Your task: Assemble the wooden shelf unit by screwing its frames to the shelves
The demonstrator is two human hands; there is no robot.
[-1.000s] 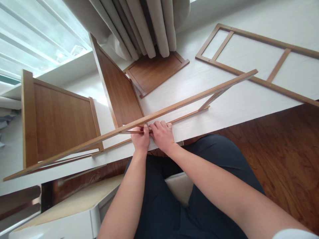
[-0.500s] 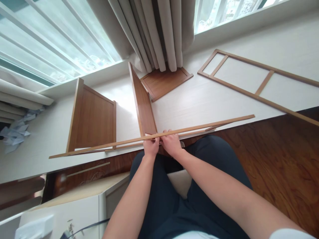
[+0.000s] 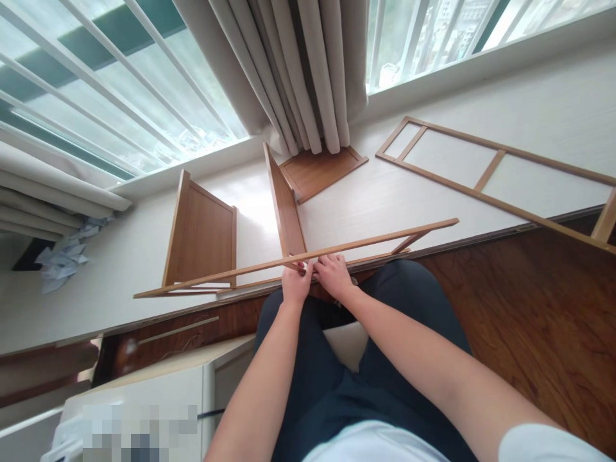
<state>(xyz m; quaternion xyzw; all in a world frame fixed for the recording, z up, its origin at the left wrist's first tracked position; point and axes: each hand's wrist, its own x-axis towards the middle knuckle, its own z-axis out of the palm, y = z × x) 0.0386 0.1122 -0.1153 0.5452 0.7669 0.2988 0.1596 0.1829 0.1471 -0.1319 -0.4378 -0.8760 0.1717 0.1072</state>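
A long ladder-like wooden frame (image 3: 380, 242) stands on edge across the front of the white ledge, above my lap. My left hand (image 3: 295, 283) is closed around the frame near its middle, by a short crosspiece. Right beside it, my right hand (image 3: 333, 274) has its fingers curled together behind the top rail; whatever is in the fingertips is hidden. An upright wooden panel (image 3: 285, 202) meets the frame just beyond my left hand. Farther left, a second wooden panel (image 3: 205, 231) stands upright against the frame's left part.
Another ladder-like wooden frame (image 3: 447, 174) lies on the white ledge (image 3: 346, 215) at the right, its end overhanging the edge. A loose wooden panel (image 3: 322, 172) lies beneath the curtain (image 3: 308, 77). Crumpled paper (image 3: 65, 256) is at the left. A white cabinet (image 3: 139, 393) stands lower left.
The view has shifted, so the ledge and panels appear farther right and lower. The held frame leans more, with its lower rail showing more. Both hands stay at the same spot.
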